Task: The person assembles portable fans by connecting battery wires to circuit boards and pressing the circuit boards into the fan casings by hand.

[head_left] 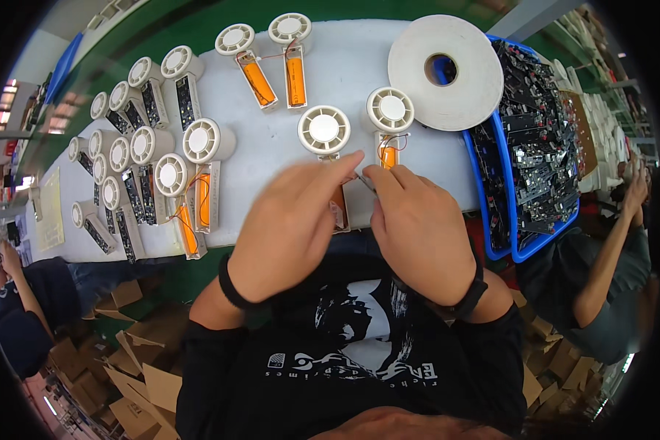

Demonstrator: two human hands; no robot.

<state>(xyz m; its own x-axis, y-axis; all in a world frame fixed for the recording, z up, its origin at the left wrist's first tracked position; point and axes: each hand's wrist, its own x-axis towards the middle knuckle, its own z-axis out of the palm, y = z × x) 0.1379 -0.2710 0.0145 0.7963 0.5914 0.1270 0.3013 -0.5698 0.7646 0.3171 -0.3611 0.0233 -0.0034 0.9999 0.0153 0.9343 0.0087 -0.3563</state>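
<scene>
In front of me lies a white handheld fan (pixel 324 130) with a round slotted head, its casing and orange battery (pixel 337 204) partly covered by my hands. My left hand (pixel 290 209), slightly blurred, bends over the casing from the left, with finger and thumb drawn together near its top; whatever they hold is hidden. From the other side my right hand (pixel 420 231) pinches a thin dark piece (pixel 365 180), too small to name, close to my left fingertips. Just beyond my right hand, a second fan (pixel 390 110) shows red wires above its orange battery (pixel 386 155).
Two more battery-fitted fans (pixel 255 77) lie at the back. Fans with dark circuit boards (pixel 152 103) crowd the left. A big white roll (pixel 473 88) stands beside blue bins (pixel 500 183) heaped with circuit boards (pixel 539 139). Cardboard boxes (pixel 147 381) sit below; people work at both sides.
</scene>
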